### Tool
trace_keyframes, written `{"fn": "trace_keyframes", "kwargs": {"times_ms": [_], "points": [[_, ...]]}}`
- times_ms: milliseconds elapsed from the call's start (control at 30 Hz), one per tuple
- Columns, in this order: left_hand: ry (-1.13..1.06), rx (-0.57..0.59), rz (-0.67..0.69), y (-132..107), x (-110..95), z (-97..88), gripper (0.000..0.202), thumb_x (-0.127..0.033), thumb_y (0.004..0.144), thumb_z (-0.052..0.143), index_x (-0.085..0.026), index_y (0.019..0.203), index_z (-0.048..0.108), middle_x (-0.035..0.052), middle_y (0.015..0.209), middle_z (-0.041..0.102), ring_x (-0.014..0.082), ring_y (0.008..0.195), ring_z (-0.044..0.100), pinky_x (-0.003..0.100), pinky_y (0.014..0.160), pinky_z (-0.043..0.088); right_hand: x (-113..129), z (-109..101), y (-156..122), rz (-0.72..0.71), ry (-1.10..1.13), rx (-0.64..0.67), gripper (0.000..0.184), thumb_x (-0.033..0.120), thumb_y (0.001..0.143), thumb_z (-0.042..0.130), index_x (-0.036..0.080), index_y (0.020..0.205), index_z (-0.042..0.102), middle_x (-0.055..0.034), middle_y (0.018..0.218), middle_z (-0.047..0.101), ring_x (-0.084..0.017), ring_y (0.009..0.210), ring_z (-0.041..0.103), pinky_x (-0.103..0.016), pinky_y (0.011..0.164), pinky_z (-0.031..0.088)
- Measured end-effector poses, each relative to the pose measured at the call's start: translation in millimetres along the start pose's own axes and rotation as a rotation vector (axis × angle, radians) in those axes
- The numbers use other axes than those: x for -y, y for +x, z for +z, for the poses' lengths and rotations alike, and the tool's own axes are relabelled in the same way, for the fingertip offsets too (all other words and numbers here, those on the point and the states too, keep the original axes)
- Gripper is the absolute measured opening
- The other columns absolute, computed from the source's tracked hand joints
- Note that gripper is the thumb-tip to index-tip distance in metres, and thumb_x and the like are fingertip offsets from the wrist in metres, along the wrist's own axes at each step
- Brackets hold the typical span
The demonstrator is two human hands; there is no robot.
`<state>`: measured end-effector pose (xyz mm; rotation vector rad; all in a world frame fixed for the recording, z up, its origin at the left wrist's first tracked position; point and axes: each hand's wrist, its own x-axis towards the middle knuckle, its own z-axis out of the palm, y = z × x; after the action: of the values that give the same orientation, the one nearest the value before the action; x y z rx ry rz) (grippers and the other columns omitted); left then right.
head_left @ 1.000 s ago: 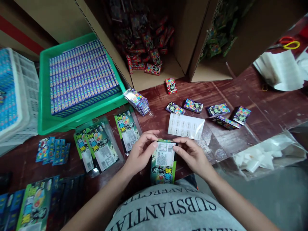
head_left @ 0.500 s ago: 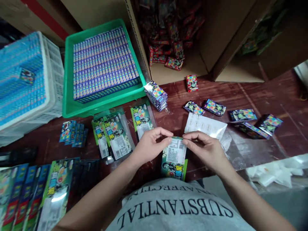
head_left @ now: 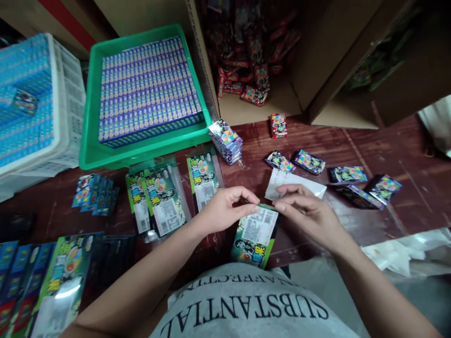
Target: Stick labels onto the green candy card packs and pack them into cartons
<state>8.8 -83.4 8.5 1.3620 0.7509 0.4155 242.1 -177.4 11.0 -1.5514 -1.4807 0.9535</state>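
Observation:
A green and black printed packet [head_left: 255, 236] with a white barcode label stands upside down to my view, close to my shirt. My left hand [head_left: 229, 209] pinches its top edge between thumb and fingers. At the top right corner my right hand [head_left: 310, 213] has its thumb close to the edge, the upper finger lifted apart and a little blurred. Just beyond lies a white sticker sheet [head_left: 294, 182]. More packets of the same print, one single [head_left: 203, 178] and an overlapping pair [head_left: 164, 199], lie left of my left hand.
A green tray [head_left: 144, 157] of purple boxes and a white crate [head_left: 66, 94] of blue boxes stand at left. Purple boxes are stacked [head_left: 225, 141] beside the tray; several lie loose at right [head_left: 348, 174]. A carton [head_left: 260, 112] holds red boxes. Filled packets [head_left: 63, 277] stand lower left.
My right hand's upper finger has lifted away from the packet's edge, while my left hand keeps its pinch. The packet tilts slightly, and the view has shifted a little.

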Motion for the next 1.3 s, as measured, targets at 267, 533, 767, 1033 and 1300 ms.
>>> {"fn": "trace_keyframes", "kwargs": {"times_ms": [267,533,767,1033,1300], "points": [[0.346,0.254,0.165,58.6,-1.1,27.7,0.004,-0.023,0.087,0.072,-0.022,0.09,0.07,0.013,0.142,0.063,0.0263,0.139,0.053,0.043,0.105,0.049,-30.8,-40.3,76.6,-0.182,-0.703,0.106,0.034,0.036,0.1,0.054,0.023,0.128,0.068,-0.0138,0.113,0.07,-0.033,0.106,0.062,-0.054,0.097,0.048],[0.349,0.251,0.109,71.6,20.5,25.3,0.005,-0.026,0.086,0.071,-0.024,0.091,0.071,0.0084,0.12,0.075,0.0261,0.137,0.056,0.04,0.099,0.052,-38.5,-36.6,79.7,-0.21,-0.758,0.201,0.016,0.029,0.099,0.057,0.024,0.099,0.072,-0.0068,0.101,0.072,-0.026,0.094,0.059,-0.041,0.087,0.044],[0.353,0.217,0.106,73.5,27.9,26.2,0.008,-0.028,0.086,0.071,-0.023,0.093,0.072,0.0086,0.12,0.075,0.0257,0.128,0.063,0.04,0.096,0.054,-34.1,-35.3,64.1,-0.248,-0.641,0.136,0.014,0.026,0.101,0.054,0.023,0.095,0.066,-0.0057,0.098,0.071,-0.025,0.096,0.061,-0.04,0.086,0.042],[0.321,0.222,0.112,71.2,24.6,25.4,0.008,-0.027,0.087,0.07,-0.021,0.092,0.071,0.0121,0.138,0.066,0.0261,0.121,0.067,0.04,0.091,0.055,-34.6,-55.0,60.9,-0.206,-0.304,-0.147,0.013,0.034,0.1,0.056,0.024,0.107,0.061,-0.0053,0.095,0.064,-0.022,0.09,0.062,-0.037,0.081,0.05],[0.441,0.235,0.096,72.0,23.6,25.3,0.015,-0.033,0.089,0.069,-0.019,0.095,0.07,0.008,0.115,0.074,0.0175,0.085,0.07,0.031,0.076,0.054,-39.0,-28.0,80.4,-0.185,-0.285,-0.033,0.071,0.017,0.091,0.059,0.033,0.155,0.033,-0.0107,0.136,0.049,-0.021,0.095,0.069,-0.045,0.095,0.055]]}}
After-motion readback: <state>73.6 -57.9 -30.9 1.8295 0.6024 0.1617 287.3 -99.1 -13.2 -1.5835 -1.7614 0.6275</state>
